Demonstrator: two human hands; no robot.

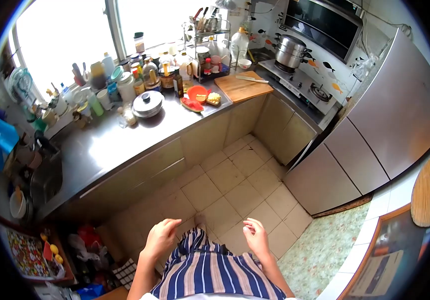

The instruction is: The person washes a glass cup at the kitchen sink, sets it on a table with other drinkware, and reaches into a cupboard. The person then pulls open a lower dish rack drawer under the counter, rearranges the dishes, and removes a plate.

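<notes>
Navy, pink and white striped cloth trousers [215, 275] filled the lower centre of the frame. From where I stood, the person's left hand [162, 236] hung loosely curled just left of them, and the right hand [256, 236] just right, fingers bent and slack. Square beige floor tiles [202, 192] lay beyond. Farther up, a shiny steel counter [115, 145] bore a round, lidded metal pan [148, 107], a red watermelon wedge [191, 105] and a rectangular wooden board [240, 92] with a knife [252, 79] on it.

A kitchen, marked by a pot [290, 54] on a gas stove [301, 83] at upper right and a sink [47, 177] at far left.
</notes>
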